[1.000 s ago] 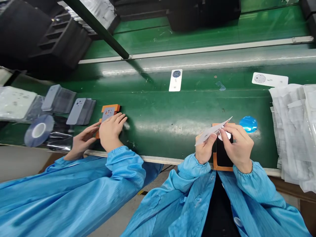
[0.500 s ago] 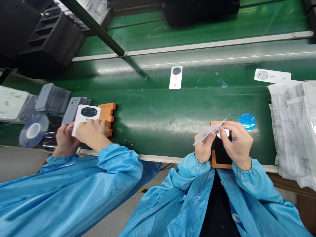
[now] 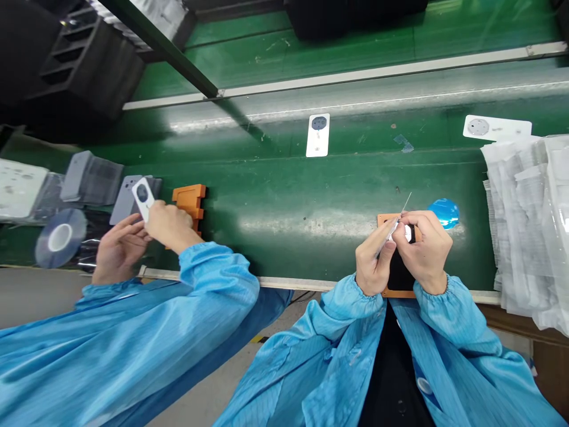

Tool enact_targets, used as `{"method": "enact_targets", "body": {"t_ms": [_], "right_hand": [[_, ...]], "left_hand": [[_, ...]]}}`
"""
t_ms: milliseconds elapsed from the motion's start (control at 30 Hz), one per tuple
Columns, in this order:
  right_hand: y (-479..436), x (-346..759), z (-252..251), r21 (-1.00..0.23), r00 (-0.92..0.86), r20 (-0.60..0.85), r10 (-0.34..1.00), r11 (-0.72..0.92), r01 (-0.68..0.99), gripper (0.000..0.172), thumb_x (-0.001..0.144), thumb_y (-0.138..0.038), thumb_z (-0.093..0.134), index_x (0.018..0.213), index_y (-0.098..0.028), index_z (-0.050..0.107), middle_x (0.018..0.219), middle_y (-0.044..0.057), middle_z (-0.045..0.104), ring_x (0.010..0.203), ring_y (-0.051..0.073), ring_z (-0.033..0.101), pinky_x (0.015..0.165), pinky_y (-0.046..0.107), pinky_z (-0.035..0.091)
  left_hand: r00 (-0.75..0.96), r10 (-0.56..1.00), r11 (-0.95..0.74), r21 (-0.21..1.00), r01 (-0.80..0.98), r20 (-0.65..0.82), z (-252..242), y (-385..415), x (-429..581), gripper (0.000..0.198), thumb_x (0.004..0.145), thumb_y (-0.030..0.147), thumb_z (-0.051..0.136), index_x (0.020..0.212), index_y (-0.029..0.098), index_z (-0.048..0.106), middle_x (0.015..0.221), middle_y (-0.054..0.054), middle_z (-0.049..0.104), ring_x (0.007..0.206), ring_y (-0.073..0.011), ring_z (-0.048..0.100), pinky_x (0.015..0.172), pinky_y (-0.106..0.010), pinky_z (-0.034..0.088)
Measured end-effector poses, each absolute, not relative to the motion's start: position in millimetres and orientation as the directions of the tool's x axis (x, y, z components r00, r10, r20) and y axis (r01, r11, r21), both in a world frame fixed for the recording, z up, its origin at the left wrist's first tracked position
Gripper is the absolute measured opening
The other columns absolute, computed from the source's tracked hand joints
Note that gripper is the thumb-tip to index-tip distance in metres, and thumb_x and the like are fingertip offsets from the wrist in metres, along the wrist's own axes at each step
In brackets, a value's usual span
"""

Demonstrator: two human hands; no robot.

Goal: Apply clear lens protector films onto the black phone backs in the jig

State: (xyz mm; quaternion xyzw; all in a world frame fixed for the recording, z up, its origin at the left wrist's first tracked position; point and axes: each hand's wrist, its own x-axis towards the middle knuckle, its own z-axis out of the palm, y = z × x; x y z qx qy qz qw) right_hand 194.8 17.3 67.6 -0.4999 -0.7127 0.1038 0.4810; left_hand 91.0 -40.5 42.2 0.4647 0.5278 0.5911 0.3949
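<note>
The left hand [image 3: 372, 265] and right hand [image 3: 424, 249] meet low on the green worktop [image 3: 288, 201], at about 5 o'clock in the view. Both are closed in a pinch on a thin white flexible sheet [image 3: 393, 227], which is seen nearly edge-on. It rises from between the left thumb and forefinger and slants up toward 1 o'clock, its free corner poking out above the right hand's knuckles. The right fingertips grip it near its upper end.

Directly beneath the two hands lies a flat orange fixture holding a black panel [image 3: 400, 276], mostly covered by them. A round shiny blue film piece [image 3: 444, 212] rests on the worktop just beside the right hand, at its 1 o'clock. A stack of clear plastic bags [image 3: 528, 225] sits at 3 o'clock.

Far off at 9 o'clock, a co-worker's hands [image 3: 171, 225] hold a white phone back cover [image 3: 143, 197] next to a second orange fixture [image 3: 190, 201].
</note>
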Motion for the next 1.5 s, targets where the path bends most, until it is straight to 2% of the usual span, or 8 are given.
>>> {"method": "enact_targets", "body": {"t_ms": [133, 300, 433, 533, 667, 833, 1133, 1500], "right_hand": [[24, 201, 63, -0.602, -0.082, 0.555, 0.828, 0.467, 0.648, 0.015, 0.085, -0.011, 0.062, 0.079, -0.025, 0.06, 0.082, 0.003, 0.072, 0.077, 0.02, 0.07, 0.07, 0.034, 0.056], [59, 268, 28, -0.609, 0.042, 0.421, 0.906, 0.247, 0.754, 0.012, 0.079, -0.018, 0.068, 0.069, -0.023, 0.064, 0.07, 0.002, 0.07, 0.062, 0.018, 0.064, 0.058, 0.032, 0.048], [83, 336, -1, -0.533, 0.046, 0.323, 0.945, 0.142, 0.834, 0.033, 0.077, -0.03, 0.08, 0.052, -0.025, 0.059, 0.042, -0.003, 0.049, 0.039, 0.012, 0.035, 0.048, 0.033, 0.03], [77, 357, 9, -0.514, 0.039, 0.304, 0.952, 0.129, 0.848, 0.039, 0.081, -0.033, 0.082, 0.052, -0.025, 0.056, 0.041, -0.004, 0.047, 0.038, 0.011, 0.035, 0.048, 0.033, 0.03], [41, 336, 57, -0.54, -0.015, 0.332, 0.943, 0.202, 0.817, 0.013, 0.094, -0.032, 0.072, 0.083, -0.025, 0.071, 0.07, 0.001, 0.07, 0.058, 0.016, 0.064, 0.056, 0.033, 0.048], [4, 292, 73, -0.44, -0.562, 0.448, 0.695, 0.719, 0.539, 0.036, 0.101, -0.016, 0.059, 0.136, -0.024, 0.066, 0.128, 0.011, 0.074, 0.118, 0.028, 0.073, 0.098, 0.046, 0.064], [7, 293, 34, -0.285, -0.694, 0.431, 0.576, 0.817, 0.501, 0.05, 0.102, -0.003, 0.055, 0.15, -0.017, 0.058, 0.133, 0.015, 0.074, 0.125, 0.03, 0.071, 0.103, 0.047, 0.064], [17, 294, 40, -0.164, -0.763, 0.39, 0.516, 0.854, 0.494, 0.04, 0.102, -0.003, 0.057, 0.14, -0.013, 0.064, 0.128, 0.015, 0.076, 0.117, 0.029, 0.075, 0.101, 0.045, 0.065]], "left_hand": [[-0.292, 0.956, -0.039, 0.998, -0.053, 0.022, 32, -38, 92, 0.051, 0.101, 0.061, 0.062, 0.129, 0.022, 0.078, 0.134, -0.011, 0.075, 0.131, -0.0324, 0.07, 0.115, -0.044, 0.057], [-0.329, 0.887, 0.105, 0.834, -0.542, -0.325, 25, -16, 68, 0.077, 0.084, 0.072, 0.078, 0.138, 0.018, 0.067, 0.13, -0.015, 0.076, 0.115, -0.0322, 0.077, 0.1, -0.048, 0.066], [-0.324, 0.875, 0.094, 0.781, -0.618, -0.361, 28, -7, 45, 0.075, 0.076, 0.063, 0.09, 0.135, 0.022, 0.069, 0.127, -0.013, 0.078, 0.11, -0.0282, 0.079, 0.099, -0.043, 0.067], [-0.359, 0.887, 0.075, 0.857, -0.51, -0.291, 32, -13, 37, 0.068, 0.079, 0.064, 0.088, 0.13, 0.022, 0.073, 0.131, -0.012, 0.077, 0.113, -0.03, 0.078, 0.098, -0.044, 0.068], [-0.194, 0.981, -0.005, 0.999, -0.05, -0.005, 44, -30, 31, 0.042, 0.097, 0.056, 0.071, 0.118, 0.021, 0.081, 0.13, -0.012, 0.077, 0.124, -0.0328, 0.073, 0.106, -0.048, 0.065], [0.376, 0.855, -0.501, 0.754, 0.425, 0.356, 42, -37, 35, 0.041, 0.106, 0.023, 0.057, 0.147, 0.023, 0.064, 0.151, -0.013, 0.064, 0.145, -0.0289, 0.059, 0.125, -0.047, 0.05], [0.55, 0.709, -0.684, 0.243, 0.688, 0.44, 16, -33, 51, 0.038, 0.108, 0.012, 0.046, 0.144, 0.012, 0.059, 0.139, -0.015, 0.071, 0.142, -0.0279, 0.062, 0.118, -0.041, 0.058], [0.61, 0.753, -0.652, 0.164, 0.74, 0.244, 11, -29, 45, 0.037, 0.11, 0.012, 0.041, 0.144, 0.01, 0.056, 0.142, -0.018, 0.069, 0.143, -0.0291, 0.06, 0.112, -0.039, 0.061]]}}
